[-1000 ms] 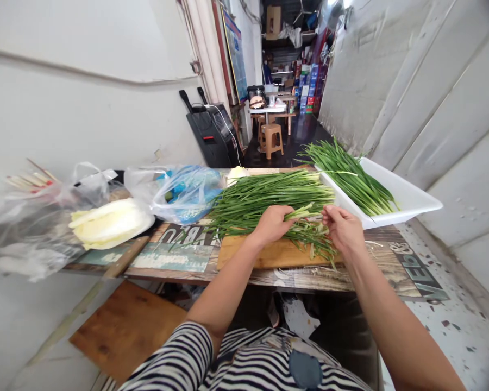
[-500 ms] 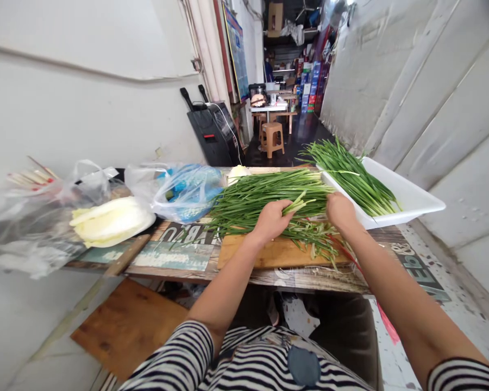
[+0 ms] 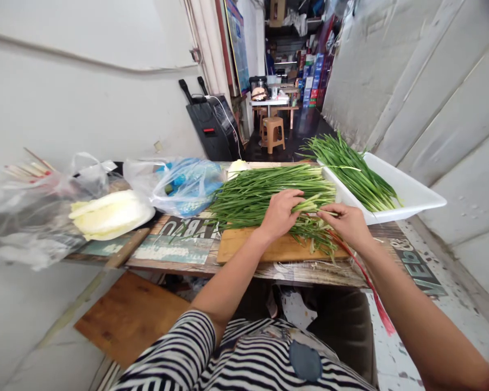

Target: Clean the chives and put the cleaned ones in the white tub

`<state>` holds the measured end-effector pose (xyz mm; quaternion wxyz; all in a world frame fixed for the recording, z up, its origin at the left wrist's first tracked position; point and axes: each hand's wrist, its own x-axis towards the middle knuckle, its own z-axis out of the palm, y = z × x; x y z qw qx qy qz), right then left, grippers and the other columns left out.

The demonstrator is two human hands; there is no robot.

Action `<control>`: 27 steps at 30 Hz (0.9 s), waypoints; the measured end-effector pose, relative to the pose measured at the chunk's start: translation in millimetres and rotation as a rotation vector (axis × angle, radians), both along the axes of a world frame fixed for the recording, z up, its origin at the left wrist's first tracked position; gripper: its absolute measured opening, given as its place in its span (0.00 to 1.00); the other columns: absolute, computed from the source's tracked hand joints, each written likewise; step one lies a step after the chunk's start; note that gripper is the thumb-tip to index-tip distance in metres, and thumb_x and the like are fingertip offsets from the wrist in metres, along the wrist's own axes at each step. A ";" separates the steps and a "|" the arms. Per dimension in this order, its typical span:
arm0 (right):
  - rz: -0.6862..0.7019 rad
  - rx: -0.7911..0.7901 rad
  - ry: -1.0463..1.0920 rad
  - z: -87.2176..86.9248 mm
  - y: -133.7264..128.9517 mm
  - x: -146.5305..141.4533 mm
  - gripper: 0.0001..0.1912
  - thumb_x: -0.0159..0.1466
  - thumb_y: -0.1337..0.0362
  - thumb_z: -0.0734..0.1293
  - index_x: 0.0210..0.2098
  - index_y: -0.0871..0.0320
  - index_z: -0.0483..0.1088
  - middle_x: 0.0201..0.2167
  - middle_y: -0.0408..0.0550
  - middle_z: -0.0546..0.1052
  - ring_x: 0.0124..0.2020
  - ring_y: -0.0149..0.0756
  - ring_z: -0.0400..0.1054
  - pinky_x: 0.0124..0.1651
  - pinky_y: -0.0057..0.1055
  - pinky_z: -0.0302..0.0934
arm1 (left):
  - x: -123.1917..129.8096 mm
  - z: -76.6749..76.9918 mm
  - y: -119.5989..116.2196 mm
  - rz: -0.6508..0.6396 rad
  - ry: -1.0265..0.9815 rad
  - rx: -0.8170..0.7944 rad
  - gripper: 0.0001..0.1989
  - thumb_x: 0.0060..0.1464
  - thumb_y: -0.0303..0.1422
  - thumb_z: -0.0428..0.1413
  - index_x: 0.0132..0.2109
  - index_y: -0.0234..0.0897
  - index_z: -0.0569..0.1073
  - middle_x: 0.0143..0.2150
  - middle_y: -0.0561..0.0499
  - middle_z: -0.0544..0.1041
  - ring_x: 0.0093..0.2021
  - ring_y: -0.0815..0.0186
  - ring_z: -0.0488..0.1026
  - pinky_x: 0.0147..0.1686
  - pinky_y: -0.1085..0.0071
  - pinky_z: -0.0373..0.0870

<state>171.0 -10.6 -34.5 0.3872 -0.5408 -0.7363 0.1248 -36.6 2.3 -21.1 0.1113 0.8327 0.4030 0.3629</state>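
A thick pile of garlic chives (image 3: 252, 195) lies across a wooden cutting board (image 3: 244, 247), pale stem ends to the right. My left hand (image 3: 283, 213) is closed round a small bunch of chives, whose pale ends stick out past the fingers. At those ends my right hand (image 3: 346, 221) is pinched, thumb against fingertips, on a thin stalk or leaf end. Below both hands, loose trimmings (image 3: 320, 239) are scattered on the board. More chives (image 3: 354, 174) rest in a white plastic tray (image 3: 419, 190) at the right.
Left on the table are a halved napa cabbage (image 3: 114, 214), a knife whose wooden handle (image 3: 128, 247) shows, and a plastic bag with blue contents (image 3: 189, 184). A red string (image 3: 370, 288) hangs off the front edge. Beyond stand a black speaker (image 3: 215, 127) and a stool (image 3: 273, 134).
My right hand has moved left and down from the pile's stem ends to the tips of the bunch in my left hand. The left hand has shifted slightly right.
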 end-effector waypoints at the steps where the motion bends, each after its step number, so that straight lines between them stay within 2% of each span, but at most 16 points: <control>1: 0.001 -0.043 0.128 -2.9 -3.5 -3.2 0.13 0.58 0.55 0.67 0.33 0.56 0.78 0.30 0.47 0.81 0.31 0.39 0.71 0.35 0.34 0.63 | 2.9 -0.8 -0.6 -0.045 0.039 -0.017 0.14 0.56 0.24 0.54 0.48 0.40 0.76 0.56 0.48 0.75 0.58 0.61 0.68 0.63 0.60 0.56; 3: 0.003 -0.097 0.276 -8.1 -8.4 -9.7 0.14 0.56 0.54 0.67 0.32 0.57 0.78 0.29 0.47 0.81 0.29 0.38 0.71 0.34 0.33 0.63 | 7.5 -2.1 -1.3 -0.108 0.120 -0.072 0.16 0.56 0.24 0.53 0.50 0.42 0.75 0.53 0.50 0.78 0.55 0.62 0.71 0.63 0.59 0.56; 6: 0.016 -0.153 0.368 -12.6 -12.0 -14.1 0.16 0.52 0.53 0.68 0.31 0.58 0.78 0.27 0.47 0.80 0.26 0.37 0.70 0.31 0.32 0.62 | 9.2 -2.5 -0.6 -0.101 0.193 -0.143 0.12 0.58 0.27 0.53 0.47 0.38 0.77 0.46 0.47 0.80 0.47 0.62 0.74 0.53 0.66 0.66; 8: -0.005 -0.174 0.332 -13.4 -13.2 -12.0 0.15 0.51 0.53 0.68 0.30 0.58 0.78 0.24 0.46 0.79 0.23 0.35 0.67 0.29 0.31 0.60 | 7.2 -1.5 0.5 -0.083 0.226 -0.161 0.10 0.59 0.30 0.53 0.44 0.36 0.77 0.42 0.46 0.80 0.43 0.62 0.75 0.45 0.69 0.68; 10: -0.076 -0.159 0.231 -13.4 -14.0 -7.4 0.12 0.50 0.55 0.67 0.26 0.57 0.77 0.20 0.45 0.76 0.22 0.34 0.65 0.27 0.30 0.57 | 4.2 -0.5 1.7 -0.054 0.248 -0.163 0.09 0.60 0.32 0.52 0.41 0.36 0.77 0.39 0.47 0.80 0.40 0.62 0.75 0.41 0.70 0.67; 13: -0.134 -0.156 0.173 -13.8 -15.7 -1.9 0.11 0.51 0.56 0.68 0.22 0.57 0.74 0.18 0.44 0.73 0.21 0.34 0.63 0.26 0.30 0.55 | 1.0 -0.2 3.2 -0.001 0.245 -0.166 0.09 0.60 0.32 0.52 0.40 0.36 0.76 0.37 0.47 0.79 0.38 0.62 0.74 0.39 0.71 0.66; 18: 0.012 -0.235 0.461 -17.4 -18.4 -8.6 0.14 0.53 0.52 0.70 0.22 0.57 0.74 0.23 0.45 0.77 0.26 0.34 0.67 0.32 0.32 0.60 | 3.1 -2.3 3.2 -0.017 0.204 -0.191 0.08 0.59 0.33 0.52 0.38 0.36 0.74 0.33 0.50 0.77 0.34 0.65 0.71 0.33 0.73 0.62; 22: -0.032 -0.214 0.633 -17.4 -16.8 -17.0 0.14 0.51 0.51 0.73 0.23 0.57 0.75 0.25 0.46 0.78 0.28 0.35 0.68 0.35 0.33 0.62 | 3.5 -1.8 2.9 -0.041 0.127 -0.209 0.09 0.60 0.34 0.51 0.35 0.36 0.73 0.31 0.52 0.75 0.32 0.66 0.69 0.32 0.73 0.60; 27: -0.030 -0.191 0.680 -12.3 -12.9 -24.5 0.15 0.50 0.51 0.74 0.27 0.57 0.78 0.25 0.45 0.78 0.28 0.34 0.68 0.35 0.34 0.63 | 2.2 0.6 3.2 -0.068 0.033 -0.282 0.09 0.61 0.33 0.50 0.37 0.36 0.73 0.31 0.53 0.77 0.32 0.68 0.71 0.33 0.75 0.62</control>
